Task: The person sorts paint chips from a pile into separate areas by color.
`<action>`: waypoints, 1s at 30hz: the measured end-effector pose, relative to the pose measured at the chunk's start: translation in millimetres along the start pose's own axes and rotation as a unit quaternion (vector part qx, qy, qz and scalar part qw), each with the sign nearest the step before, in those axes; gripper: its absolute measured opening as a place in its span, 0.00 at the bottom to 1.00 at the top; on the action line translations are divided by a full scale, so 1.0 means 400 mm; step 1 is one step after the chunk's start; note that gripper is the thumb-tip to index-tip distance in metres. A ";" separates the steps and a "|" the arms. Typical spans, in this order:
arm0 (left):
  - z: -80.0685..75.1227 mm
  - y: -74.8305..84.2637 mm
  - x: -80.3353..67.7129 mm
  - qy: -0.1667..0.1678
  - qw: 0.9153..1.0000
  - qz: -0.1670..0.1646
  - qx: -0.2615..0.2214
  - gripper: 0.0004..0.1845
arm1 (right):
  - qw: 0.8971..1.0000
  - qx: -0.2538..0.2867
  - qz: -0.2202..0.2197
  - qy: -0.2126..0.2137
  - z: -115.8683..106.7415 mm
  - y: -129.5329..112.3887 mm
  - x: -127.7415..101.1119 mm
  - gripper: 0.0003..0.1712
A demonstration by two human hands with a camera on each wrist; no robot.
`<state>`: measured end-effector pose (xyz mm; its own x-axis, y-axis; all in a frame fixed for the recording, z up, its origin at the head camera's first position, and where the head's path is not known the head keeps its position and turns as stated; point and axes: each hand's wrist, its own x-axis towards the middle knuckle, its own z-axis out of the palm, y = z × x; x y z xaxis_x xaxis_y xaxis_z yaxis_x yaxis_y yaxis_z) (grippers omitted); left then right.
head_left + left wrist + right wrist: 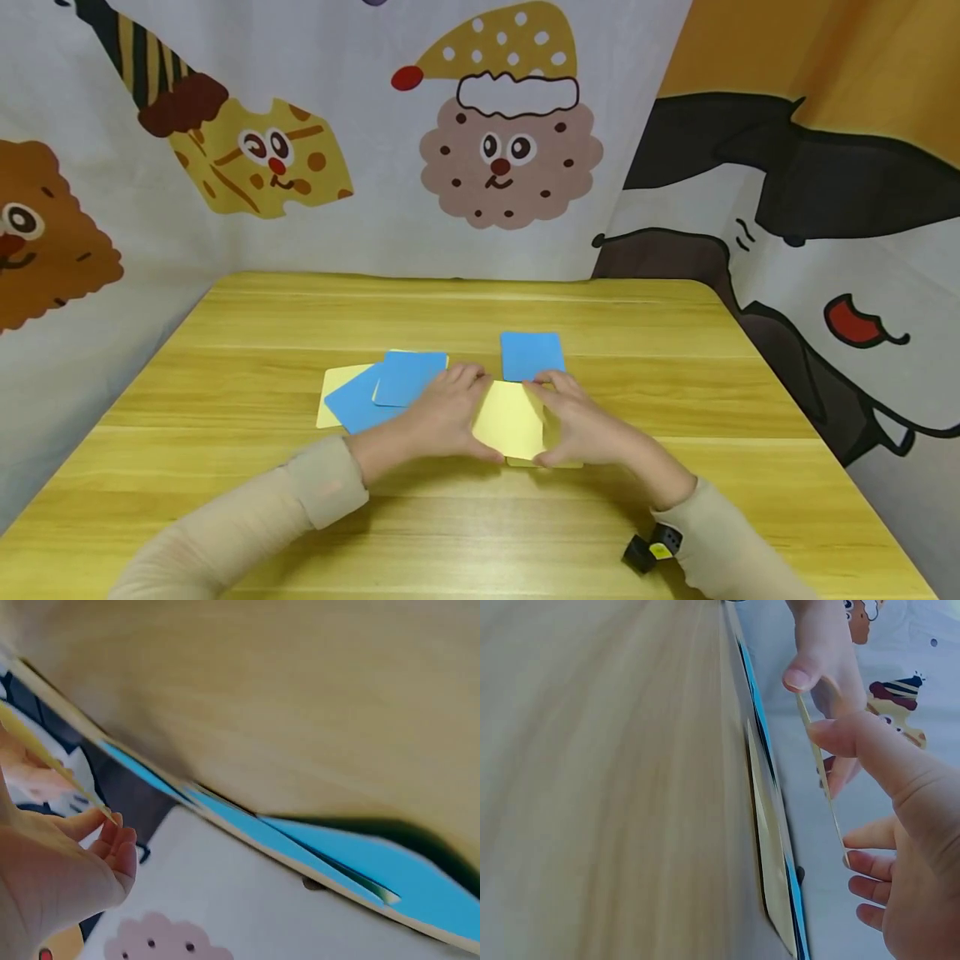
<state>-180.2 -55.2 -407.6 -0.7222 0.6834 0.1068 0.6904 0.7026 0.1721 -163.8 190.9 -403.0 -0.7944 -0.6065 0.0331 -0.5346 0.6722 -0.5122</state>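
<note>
Between my two hands, a yellow card (510, 419) is held up off the tabletop. My left hand (438, 412) grips its left side, thumb at the near corner and fingers at the far one. On the opposite side my right hand (588, 425) holds it the same way; the right wrist view shows the card (826, 784) edge-on between thumb and fingertips. Partly hidden under it, another yellow card (558, 463) lies on the table. Just beyond the hands is a blue card (532, 355).
Left of my left hand, overlapping blue cards (411, 379) lie over a yellow card (330, 392). The wooden table (465, 533) ends at the back against a curtain (360, 242) with cartoon prints. A small black device (651, 547) sits at the right sleeve.
</note>
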 end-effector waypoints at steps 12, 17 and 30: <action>0.022 0.047 0.036 -0.046 0.997 0.027 0.055 0.62 | 0.999 0.015 -0.003 -0.031 -0.028 0.052 -0.058 0.59; 0.030 0.062 0.053 -0.048 0.995 0.035 0.076 0.62 | 0.999 0.012 0.002 -0.049 -0.039 0.075 -0.069 0.58; 0.062 0.076 0.077 -0.057 0.994 0.038 0.085 0.61 | 0.997 -0.007 -0.008 -0.071 -0.036 0.110 -0.076 0.57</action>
<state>-180.5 -7.8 -423.4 -0.6646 0.7472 -0.0009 0.7472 0.6646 -0.0010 -167.2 245.1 -414.3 -0.7372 -0.6708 -0.0807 -0.5523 0.6671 -0.4998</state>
